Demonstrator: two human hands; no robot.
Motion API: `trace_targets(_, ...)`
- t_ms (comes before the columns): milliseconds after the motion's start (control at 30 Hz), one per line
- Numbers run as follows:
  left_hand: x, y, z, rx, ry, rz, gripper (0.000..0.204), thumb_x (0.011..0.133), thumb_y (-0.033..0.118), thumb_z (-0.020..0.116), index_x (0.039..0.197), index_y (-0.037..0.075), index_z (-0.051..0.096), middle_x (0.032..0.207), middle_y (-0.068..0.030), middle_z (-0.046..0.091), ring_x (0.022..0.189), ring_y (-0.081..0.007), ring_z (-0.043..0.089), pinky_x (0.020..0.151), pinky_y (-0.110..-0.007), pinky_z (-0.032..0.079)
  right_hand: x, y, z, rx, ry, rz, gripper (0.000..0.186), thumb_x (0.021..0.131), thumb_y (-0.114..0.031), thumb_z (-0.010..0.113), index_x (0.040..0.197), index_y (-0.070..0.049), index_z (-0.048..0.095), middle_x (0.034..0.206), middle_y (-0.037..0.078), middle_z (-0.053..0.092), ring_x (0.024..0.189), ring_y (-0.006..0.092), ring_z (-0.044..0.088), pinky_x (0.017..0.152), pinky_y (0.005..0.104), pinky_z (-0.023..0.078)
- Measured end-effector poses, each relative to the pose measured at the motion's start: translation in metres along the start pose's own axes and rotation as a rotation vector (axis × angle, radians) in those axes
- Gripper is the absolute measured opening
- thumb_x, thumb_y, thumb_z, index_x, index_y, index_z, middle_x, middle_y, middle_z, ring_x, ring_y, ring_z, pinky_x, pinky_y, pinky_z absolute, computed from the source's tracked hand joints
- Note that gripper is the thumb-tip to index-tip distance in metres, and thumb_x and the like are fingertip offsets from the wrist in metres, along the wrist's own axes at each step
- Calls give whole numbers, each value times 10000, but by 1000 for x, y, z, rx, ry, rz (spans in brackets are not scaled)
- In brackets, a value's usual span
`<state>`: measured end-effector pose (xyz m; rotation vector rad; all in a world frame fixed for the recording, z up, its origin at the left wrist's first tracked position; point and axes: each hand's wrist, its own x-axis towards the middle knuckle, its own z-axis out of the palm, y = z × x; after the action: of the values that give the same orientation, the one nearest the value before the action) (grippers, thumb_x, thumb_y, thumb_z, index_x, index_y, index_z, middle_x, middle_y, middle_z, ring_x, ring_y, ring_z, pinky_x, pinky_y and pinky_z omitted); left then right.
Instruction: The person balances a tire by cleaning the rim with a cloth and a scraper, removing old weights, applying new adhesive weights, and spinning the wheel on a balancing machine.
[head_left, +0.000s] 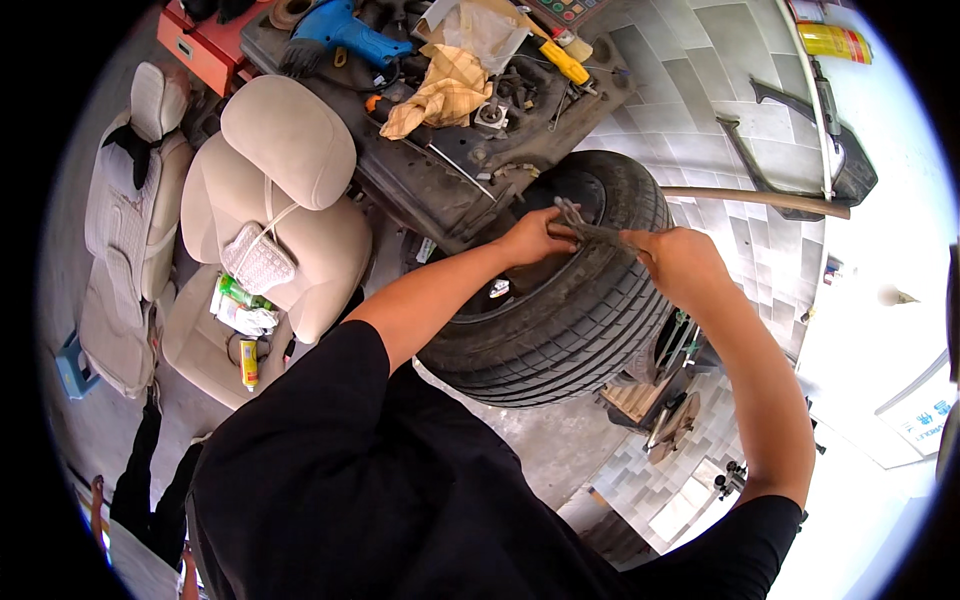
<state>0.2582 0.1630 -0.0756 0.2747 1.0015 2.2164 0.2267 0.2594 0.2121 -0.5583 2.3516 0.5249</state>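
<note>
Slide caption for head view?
Right hand grips a tool over a tire, left hand near the tool's tip, by a cluttered bench.

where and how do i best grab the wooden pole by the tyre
Probably mid-length on the wooden pole, from your side: that slim, straight stretch is exposed, while its left end hides behind the tyre and its right end overlaps a black part.

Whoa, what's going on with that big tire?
A person in black is working over the tire with bare hands. The right hand grips one end of a greyish metal tool above the tire. The left hand is at the tool's other end, over the wheel's middle, but it's too small to tell exactly what its fingers hold. The tire is beside a dark, cluttered table, where a blue power tool lies.
</note>
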Motion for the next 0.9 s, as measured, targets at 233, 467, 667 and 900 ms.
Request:
trace_targets(233,5,-6,-3,-15,28,55,730,828,-38,704,1466,45,360,1142,-90,682,1061,-139,615,941,-301,478,3,-1,1,84,209,-67,347,857,-112,601,1194,-183,649,784,130,678,748,321,670,641,430,527)
trace_targets(467,3,-6,-1,-31,35,-1,721,824,-40,708,1458,40,374,1149,-98,683,1066,-139,610,938,-294,478,-3,-4,5,114,247,-63,345,854,-108,604,1189,-171,654,776,123,673,729,311,662,629,419,523)
trace_targets(667,3,-5,0,21,51,3,666,835,-27,705,1428,33,409,1201,-124,663,1119,-151,598,952,-308,481,7,-1,-10,-9,114,-82,376,870,-138,609,1243,-193,617,844,95,668,710,308,650,617,410,523)
trace_targets(900,0,-4,2,-115,46,-75,570,859,-36,665,1379,-11,433,1260,-141,627,1146,-185,595,963,-313,491,2,-4,-5,55,176,-65,367,895,-163,597,1258,-217,606,879,91,670,724,305,656,628,414,528)
